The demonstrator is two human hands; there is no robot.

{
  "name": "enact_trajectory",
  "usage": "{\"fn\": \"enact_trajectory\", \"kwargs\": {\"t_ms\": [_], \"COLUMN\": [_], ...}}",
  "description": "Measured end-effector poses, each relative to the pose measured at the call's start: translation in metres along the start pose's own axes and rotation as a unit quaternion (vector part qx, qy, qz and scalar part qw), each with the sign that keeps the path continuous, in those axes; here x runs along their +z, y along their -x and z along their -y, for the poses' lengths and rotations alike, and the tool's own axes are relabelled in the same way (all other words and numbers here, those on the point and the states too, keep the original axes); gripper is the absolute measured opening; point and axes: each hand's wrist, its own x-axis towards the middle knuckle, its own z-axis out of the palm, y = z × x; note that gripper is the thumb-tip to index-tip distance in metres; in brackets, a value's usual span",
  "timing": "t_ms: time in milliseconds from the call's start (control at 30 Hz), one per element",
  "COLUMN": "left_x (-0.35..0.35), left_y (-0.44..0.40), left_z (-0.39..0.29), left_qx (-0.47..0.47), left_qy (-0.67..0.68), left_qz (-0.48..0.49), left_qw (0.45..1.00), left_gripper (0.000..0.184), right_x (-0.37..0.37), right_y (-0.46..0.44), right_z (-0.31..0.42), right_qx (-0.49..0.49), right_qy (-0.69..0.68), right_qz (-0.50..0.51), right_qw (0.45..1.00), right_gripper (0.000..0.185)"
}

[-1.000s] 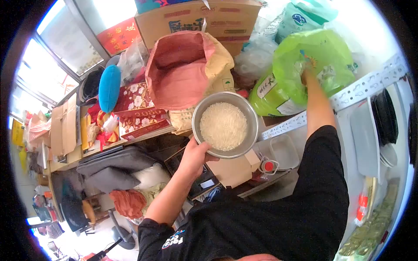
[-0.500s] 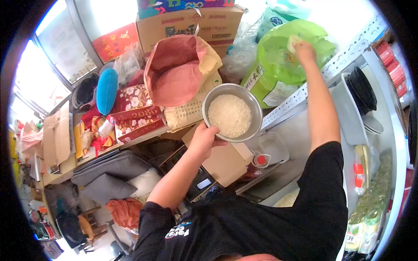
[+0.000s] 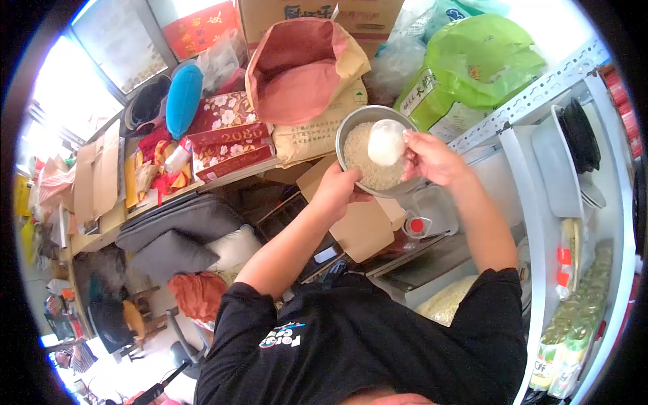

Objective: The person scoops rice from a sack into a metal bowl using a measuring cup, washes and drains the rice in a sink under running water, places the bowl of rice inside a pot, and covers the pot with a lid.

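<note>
My left hand grips the near left rim of a round metal bowl and holds it up. Uncooked white rice lies inside. Over the bowl's right side, my right hand pinches a rounded white cup by its edge; what it contains I cannot make out. The cup covers part of the rice. Just beyond the bowl stands an open green plastic rice bag, with both hands outside it.
An open paper sack with pink lining stands left of the green bag. A perforated metal shelf rail runs along the right. Below the bowl are an open cardboard box and a clear jug with a red cap.
My right hand has come out of the green bag and moved down-left with the white cup, over the bowl. My left hand still holds the bowl. The view has shifted.
</note>
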Motion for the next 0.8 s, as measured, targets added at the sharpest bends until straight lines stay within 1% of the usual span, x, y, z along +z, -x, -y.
{"fn": "enact_trajectory", "kwargs": {"t_ms": [33,167,233,267,333,367,400,433,467,567,633,667,733,800], "left_x": [-0.001,-0.008,-0.009,-0.01,-0.011,-0.012,-0.011,-0.009,-0.008,-0.001,0.004,0.008,0.014,0.015], "left_y": [0.003,0.012,0.013,0.013,0.012,0.011,0.009,0.008,0.006,-0.003,-0.006,-0.007,-0.009,-0.011], "left_z": [0.0,0.004,0.005,0.006,0.007,0.008,0.007,0.007,0.007,0.006,0.005,0.003,0.003,0.005], "left_qx": [0.0,-0.001,-0.002,0.0,0.004,0.01,0.015,0.016,0.017,0.02,0.021,0.015,0.008,0.013], "left_qy": [0.0,0.011,0.013,0.013,0.012,0.014,0.017,0.016,0.017,0.018,0.018,0.018,0.018,0.017], "left_qz": [-0.005,-0.028,-0.025,-0.033,-0.033,-0.035,-0.036,-0.028,-0.025,-0.015,-0.011,-0.019,-0.025,0.003], "left_qw": [1.0,1.0,1.0,0.999,0.999,0.999,0.999,0.999,0.999,1.0,1.0,1.0,0.999,1.0], "left_gripper": [0.038,0.043,0.043,0.043,0.043,0.038,0.035,0.035,0.034,0.034,0.034,0.035,0.035,0.043], "right_x": [0.002,0.014,0.023,0.023,0.02,0.019,0.018,0.016,0.012,-0.007,-0.019,-0.026,-0.065,-0.113], "right_y": [-0.004,-0.007,-0.002,-0.001,0.002,0.005,0.01,0.015,0.021,0.037,0.047,0.05,0.038,0.013], "right_z": [-0.006,-0.012,-0.005,-0.005,-0.004,0.0,0.005,0.011,0.02,0.063,0.102,0.121,0.155,0.182], "right_qx": [0.045,0.065,0.072,0.07,0.011,0.008,-0.025,-0.057,-0.06,-0.134,-0.204,-0.245,-0.286,-0.264], "right_qy": [-0.052,-0.062,0.013,0.015,0.123,0.125,0.153,0.18,0.182,0.199,0.222,0.234,0.325,0.404], "right_qz": [0.038,0.074,0.05,0.048,0.056,0.05,0.048,0.047,0.041,-0.058,-0.145,-0.196,-0.281,-0.362], "right_qw": [0.997,0.993,0.996,0.996,0.991,0.991,0.987,0.981,0.981,0.969,0.942,0.92,0.856,0.797], "right_gripper": [0.023,0.022,0.023,0.023,0.024,0.024,0.023,0.023,0.023,0.024,0.026,0.027,0.031,0.034]}}
